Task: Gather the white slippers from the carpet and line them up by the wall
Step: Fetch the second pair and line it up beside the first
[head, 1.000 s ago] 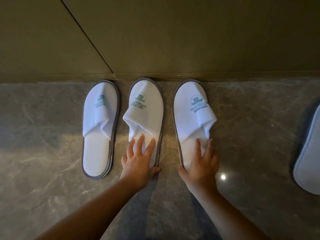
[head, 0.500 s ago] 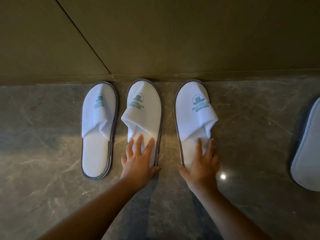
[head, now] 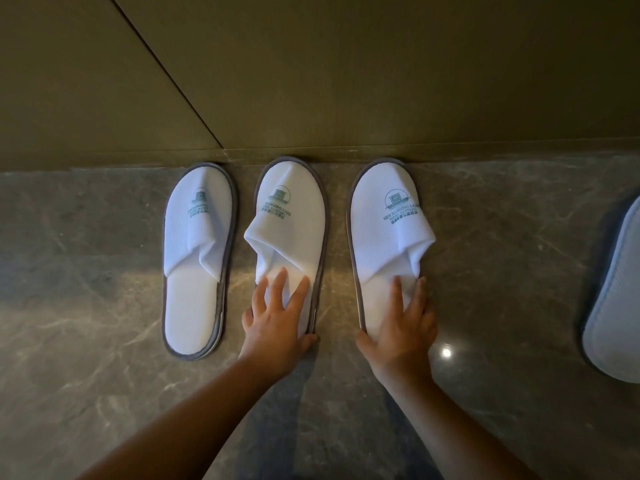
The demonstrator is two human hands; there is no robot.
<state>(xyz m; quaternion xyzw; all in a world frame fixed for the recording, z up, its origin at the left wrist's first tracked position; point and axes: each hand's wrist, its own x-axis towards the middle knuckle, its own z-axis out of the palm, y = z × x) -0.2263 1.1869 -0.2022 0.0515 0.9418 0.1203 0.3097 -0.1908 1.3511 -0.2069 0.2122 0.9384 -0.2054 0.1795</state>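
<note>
While each flat hand (left hand (head: pixel 277 320), right hand (head: pixel 401 327)) presses a slipper, toes meet the wall (head: pixel 346 81). Nothing is gripped, only pushed straight.

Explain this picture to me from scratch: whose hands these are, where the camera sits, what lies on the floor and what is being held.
No machine here: a person wears one wide-angle camera on the head, looking forward and down at their own bare hands.

On the grey marble-patterned floor, three white cloth slippers with grey edging and green printed logos stand side by side, toes touching the olive-brown wall.

The left slipper is untouched. The left hand lies flat on the heel of the middle slipper; the right hand lies flat on the heel of the right slipper. Both press with spread fingers; nothing is lifted.

At the right edge lies a pale quilted object, partly cut off, possibly another slipper's sole.
</note>
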